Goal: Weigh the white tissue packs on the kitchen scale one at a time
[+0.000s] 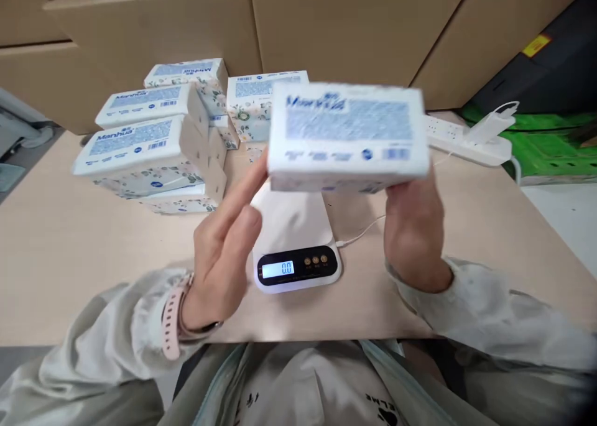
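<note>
A white and blue tissue pack [347,130] is held up above a white digital scale [293,224], whose display reads 0.0. My right hand [414,227] grips the pack from below at its right end, the fingers mostly hidden behind it. At the pack's left end is my left hand [226,258], with an extended finger reaching its lower left edge and the other fingers curled. Whether this hand bears any of the pack's weight cannot be told. Several similar tissue packs [135,146] are stacked to the left, and another pack [249,106] stands behind the held one.
Large cardboard boxes [336,34] line the table's back edge. A white power strip [480,146] with a plugged-in adapter lies at the back right. From the scale's right side a white cable [361,233] runs toward the back. A green crate [559,146] is beyond the table.
</note>
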`<state>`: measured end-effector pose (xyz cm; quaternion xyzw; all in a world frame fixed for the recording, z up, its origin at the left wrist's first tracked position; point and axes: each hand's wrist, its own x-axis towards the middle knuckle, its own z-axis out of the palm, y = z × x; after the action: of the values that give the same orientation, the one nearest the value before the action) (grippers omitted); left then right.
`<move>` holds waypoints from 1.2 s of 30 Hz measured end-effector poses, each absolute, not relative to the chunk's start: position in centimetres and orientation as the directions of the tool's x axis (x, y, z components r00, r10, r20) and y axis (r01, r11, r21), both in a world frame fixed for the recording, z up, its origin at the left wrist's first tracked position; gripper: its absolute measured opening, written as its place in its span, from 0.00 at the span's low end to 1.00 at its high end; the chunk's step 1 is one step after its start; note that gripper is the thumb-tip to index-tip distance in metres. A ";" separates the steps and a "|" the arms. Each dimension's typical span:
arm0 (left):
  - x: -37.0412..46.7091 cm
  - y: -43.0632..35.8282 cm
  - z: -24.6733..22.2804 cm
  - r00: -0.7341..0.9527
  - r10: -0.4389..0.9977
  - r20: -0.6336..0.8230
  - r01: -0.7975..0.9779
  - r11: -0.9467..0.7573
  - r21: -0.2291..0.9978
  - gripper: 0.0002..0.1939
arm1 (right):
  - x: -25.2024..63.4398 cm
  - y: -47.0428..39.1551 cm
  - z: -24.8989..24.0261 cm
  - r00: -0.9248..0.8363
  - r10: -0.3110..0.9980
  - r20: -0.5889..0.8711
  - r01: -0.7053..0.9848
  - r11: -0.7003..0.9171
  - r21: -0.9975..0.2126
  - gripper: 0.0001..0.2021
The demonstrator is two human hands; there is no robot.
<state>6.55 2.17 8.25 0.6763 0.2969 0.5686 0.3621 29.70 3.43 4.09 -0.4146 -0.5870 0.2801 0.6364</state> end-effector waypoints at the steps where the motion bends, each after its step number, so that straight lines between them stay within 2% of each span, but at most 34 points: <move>1: 5.4 1.2 7.3 0.106 0.828 0.550 0.034 -0.556 0.830 0.20 | 29.1 2.6 3.8 0.074 0.864 0.499 0.122 0.488 -0.864 0.29; 3: 3.6 0.1 5.1 0.025 0.841 0.541 0.116 -0.540 0.834 0.20 | 28.2 1.8 2.9 -0.037 0.877 0.479 0.104 0.480 -0.871 0.30; 5: 2.4 -0.2 3.0 0.015 0.849 0.528 0.170 -0.522 0.836 0.20 | 27.9 1.6 1.7 -0.110 0.885 0.453 0.119 0.464 -0.878 0.31; 11: 0.6 -0.1 0.1 0.028 0.826 0.563 0.291 -0.545 0.786 0.20 | 27.9 1.7 -0.7 -0.150 0.902 0.405 0.183 0.428 -0.885 0.31; 17: 0.2 1.8 -0.3 -0.028 0.872 0.490 0.169 -0.479 0.862 0.20 | 29.8 1.6 -2.1 0.009 0.846 0.534 0.234 0.517 -0.823 0.28; 23: -0.8 2.9 -1.2 -0.066 0.916 0.395 0.105 -0.387 0.916 0.19 | 30.6 1.3 -2.0 0.120 0.825 0.552 0.260 0.510 -0.820 0.26; 28: -0.7 2.6 -1.2 -0.065 0.939 0.337 0.096 -0.330 0.939 0.19 | 30.8 1.0 -2.0 0.083 0.861 0.502 0.286 0.462 -0.840 0.26; 36: -0.6 2.4 -1.0 -0.054 0.944 0.326 0.070 -0.322 0.944 0.19 | 31.0 0.9 -2.2 0.054 0.853 0.520 0.301 0.483 -0.823 0.27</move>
<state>-0.55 2.40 -0.99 0.5736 0.4418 0.5763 0.3791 31.00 0.91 -2.23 -0.4476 -0.6441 0.2415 0.5715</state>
